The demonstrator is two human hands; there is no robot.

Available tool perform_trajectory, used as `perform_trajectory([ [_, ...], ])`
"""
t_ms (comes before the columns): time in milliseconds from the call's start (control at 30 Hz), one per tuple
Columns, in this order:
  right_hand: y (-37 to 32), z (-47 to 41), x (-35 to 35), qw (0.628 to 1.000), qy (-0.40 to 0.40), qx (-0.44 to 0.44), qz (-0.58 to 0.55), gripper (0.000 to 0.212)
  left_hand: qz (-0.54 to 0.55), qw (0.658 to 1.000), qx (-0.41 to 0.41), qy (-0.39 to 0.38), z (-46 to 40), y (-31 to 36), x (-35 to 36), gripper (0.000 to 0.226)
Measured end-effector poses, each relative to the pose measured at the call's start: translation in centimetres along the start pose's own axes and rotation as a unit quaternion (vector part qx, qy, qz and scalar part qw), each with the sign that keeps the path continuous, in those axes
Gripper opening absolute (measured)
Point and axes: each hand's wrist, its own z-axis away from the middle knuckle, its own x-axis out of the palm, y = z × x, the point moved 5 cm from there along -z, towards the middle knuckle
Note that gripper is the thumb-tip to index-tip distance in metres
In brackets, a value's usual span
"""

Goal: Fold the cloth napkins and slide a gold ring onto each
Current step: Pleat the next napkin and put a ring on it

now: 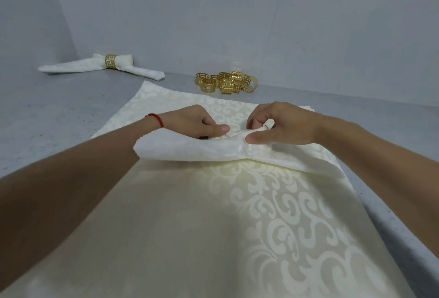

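A cream patterned napkin [190, 152] lies folded into a long band across the middle of the view, on top of a flat stack of the same cloth [237, 214]. My left hand [194, 123] pinches the band's upper edge near its centre. My right hand [280, 124] grips the bunched cloth at the centre, thumb pressed on its front. Several gold rings [225, 82] sit in a pile beyond the stack. A finished napkin [71, 65] with a gold ring [111, 61] on it lies at the far left.
The grey table [47, 112] runs to a pale wall [213, 12] at the back and left. Its right edge passes close beside the cloth stack.
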Motion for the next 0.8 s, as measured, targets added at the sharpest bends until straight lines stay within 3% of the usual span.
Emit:
perform_trajectory([
  [100, -0.2, -0.4, 0.5, 1.0, -0.014, -0.001, 0.024, 0.027, 0.055, 0.996, 0.001, -0.071, 0.6, 0.2, 0.0, 0.05],
  [200, -0.2, -0.9, 0.5, 0.998, -0.018, 0.007, 0.064, 0.027, 0.213, 0.961, -0.035, -0.172, 1.7, 0.0, -0.3, 0.04],
  [267, -0.2, -1.1, 0.6, 0.997, -0.017, 0.011, 0.079, 0.028, 0.238, 0.949, -0.049, -0.2, 2.4, 0.3, -0.7, 0.039],
  [333, 0.0, -1.3, 0.9, 0.995, -0.016, 0.015, 0.094, 0.029, 0.138, 0.972, -0.045, -0.183, 2.6, 1.1, -0.5, 0.043],
  [400, 0.3, -1.3, 0.9, 0.996, -0.011, 0.021, 0.09, 0.028, -0.027, 0.994, -0.049, -0.093, 2.3, 1.9, 0.3, 0.049],
  [500, 0.1, -0.7, 0.7, 0.997, 0.018, -0.002, 0.077, 0.021, -0.162, 0.987, -0.019, 0.012, 1.5, 2.6, 1.7, 0.039],
  [667, -1.4, 1.4, 2.6, 0.977, 0.008, -0.082, 0.199, 0.066, -0.048, 0.995, -0.07, -0.044, 1.4, 1.6, 0.9, 0.037],
  [733, -1.1, 1.4, 3.6, 0.969, 0.004, -0.089, 0.232, 0.063, 0.004, 0.995, -0.084, -0.06, 1.2, 1.8, 0.5, 0.043],
  [800, -0.9, 0.9, 3.5, 0.977, 0.021, -0.101, 0.188, 0.047, 0.017, 0.992, -0.101, -0.07, 1.0, 2.0, 0.3, 0.042],
])
